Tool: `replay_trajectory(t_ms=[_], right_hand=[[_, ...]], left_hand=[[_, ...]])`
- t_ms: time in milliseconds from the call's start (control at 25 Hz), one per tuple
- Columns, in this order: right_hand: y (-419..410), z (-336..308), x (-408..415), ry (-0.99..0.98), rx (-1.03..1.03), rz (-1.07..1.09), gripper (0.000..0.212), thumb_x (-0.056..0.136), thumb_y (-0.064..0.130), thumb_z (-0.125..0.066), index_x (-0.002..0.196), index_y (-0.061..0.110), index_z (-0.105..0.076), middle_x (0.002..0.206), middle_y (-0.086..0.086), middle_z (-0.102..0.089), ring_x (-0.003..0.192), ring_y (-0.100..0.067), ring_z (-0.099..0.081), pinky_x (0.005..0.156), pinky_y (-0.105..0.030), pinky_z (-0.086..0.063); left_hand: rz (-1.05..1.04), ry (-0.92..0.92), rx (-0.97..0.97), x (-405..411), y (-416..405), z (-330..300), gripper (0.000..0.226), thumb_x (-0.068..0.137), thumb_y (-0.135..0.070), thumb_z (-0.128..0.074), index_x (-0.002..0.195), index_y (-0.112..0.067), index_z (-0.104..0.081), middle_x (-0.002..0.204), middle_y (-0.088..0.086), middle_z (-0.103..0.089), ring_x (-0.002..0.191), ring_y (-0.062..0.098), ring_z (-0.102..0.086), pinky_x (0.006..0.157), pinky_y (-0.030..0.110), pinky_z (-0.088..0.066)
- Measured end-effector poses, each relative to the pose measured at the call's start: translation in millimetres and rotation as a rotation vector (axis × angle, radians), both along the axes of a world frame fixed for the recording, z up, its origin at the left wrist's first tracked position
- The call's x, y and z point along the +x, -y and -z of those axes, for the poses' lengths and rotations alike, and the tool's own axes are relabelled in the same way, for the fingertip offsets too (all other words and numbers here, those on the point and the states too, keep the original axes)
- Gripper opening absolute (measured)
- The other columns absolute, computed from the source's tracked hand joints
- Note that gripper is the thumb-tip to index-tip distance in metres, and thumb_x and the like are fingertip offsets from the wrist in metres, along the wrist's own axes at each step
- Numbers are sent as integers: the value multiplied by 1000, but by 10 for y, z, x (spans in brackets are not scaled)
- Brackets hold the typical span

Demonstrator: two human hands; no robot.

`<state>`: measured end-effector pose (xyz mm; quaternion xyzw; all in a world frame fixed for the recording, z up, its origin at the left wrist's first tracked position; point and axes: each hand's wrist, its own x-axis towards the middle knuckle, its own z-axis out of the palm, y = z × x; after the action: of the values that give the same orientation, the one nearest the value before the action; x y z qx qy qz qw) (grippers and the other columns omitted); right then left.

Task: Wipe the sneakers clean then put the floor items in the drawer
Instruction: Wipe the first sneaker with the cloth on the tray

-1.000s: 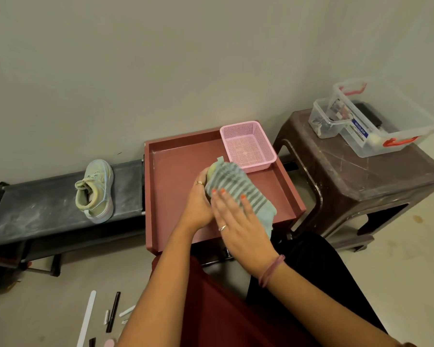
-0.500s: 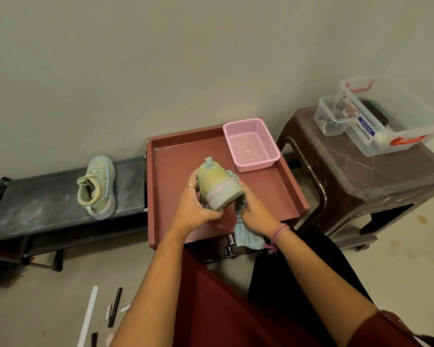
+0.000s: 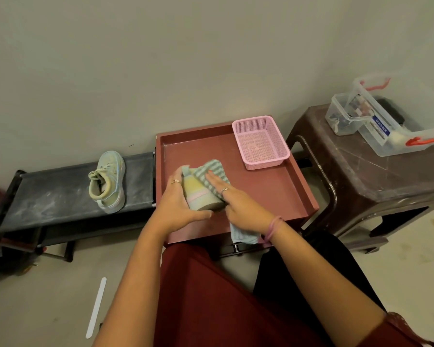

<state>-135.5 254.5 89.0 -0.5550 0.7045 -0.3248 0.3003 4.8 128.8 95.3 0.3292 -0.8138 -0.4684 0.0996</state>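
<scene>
Low at seven o'clock, a white strip (image 3: pixel 96 308) lies on the floor (image 3: pixel 48 296), one of the items bound for the drawer and not yet touched. At nine o'clock a black rack (image 3: pixel 60 194) carries one sneaker (image 3: pixel 107 181), on its side, well apart from the hands. Just past centre, the left hand (image 3: pixel 177 209) grips the other sneaker (image 3: pixel 198 196) over the open drawer (image 3: pixel 281 186) — fingers curled round its heel end, thumb under the sole edge. Half a second ago the striped cloth (image 3: pixel 211 176) hung bunched below the shoe with the upper bare; now it is spread back over the toe and far side, and the right hand (image 3: pixel 238 204) presses it down with straight fingers lying close together, a tail of cloth hanging past the wrist at five o'clock. That return, I judge, means another wiping pass on this shoe, so the wiping step is still under way and the floor items must wait. At one o'clock a pink basket (image 3: pixel 261 142) sits in the drawer's far corner. At two o'clock a brown stool (image 3: pixel 361 176) bears clear boxes (image 3: pixel 386 121) — their contents are too small to tell.
</scene>
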Motion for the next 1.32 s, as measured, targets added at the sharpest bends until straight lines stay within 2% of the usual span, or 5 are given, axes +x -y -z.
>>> replay_trajectory(t_ms=[280,520,760,1080,1320], right_hand=[[177,178,-2,277,202,5,82,76,-27,-29,149,5,-8,156,-1,-6,144,-10,-1,115,-13,-3],[244,142,402,-79,3,-40,88,79,-21,-34,151,17,0,159,3,7,145,-9,7,115,-19,2],[303,709,-155,-169,287,107,74,83,-7,-43,149,19,-23,155,-5,-26,144,-23,-20,118,-29,-14],[45,508,596,-193,16,138,92,78,-19,-37,150,16,8,158,4,13,145,-13,13,117,-25,4],[358,997,-375,-362,183,225,54,98,1,-27,150,15,-21,157,-5,-17,146,-21,-12,117,-27,-5]], left_hand=[[58,31,67,303,75,18,112,53,-6,-85,137,-38,-18,130,1,-43,115,19,-52,98,41,-49],[-5,-93,161,362,46,173,105,57,3,-81,134,-37,-22,123,5,-53,104,15,-61,85,32,-55],[25,-136,194,499,-33,331,105,60,15,-78,136,-32,-25,131,1,-48,112,13,-59,84,30,-56],[-56,-189,128,427,-4,605,103,56,8,-82,135,-29,-26,134,4,-44,118,19,-54,97,39,-51],[-84,-225,71,305,-101,705,103,56,13,-83,136,-23,-27,133,-21,-39,122,5,-48,102,30,-46]])
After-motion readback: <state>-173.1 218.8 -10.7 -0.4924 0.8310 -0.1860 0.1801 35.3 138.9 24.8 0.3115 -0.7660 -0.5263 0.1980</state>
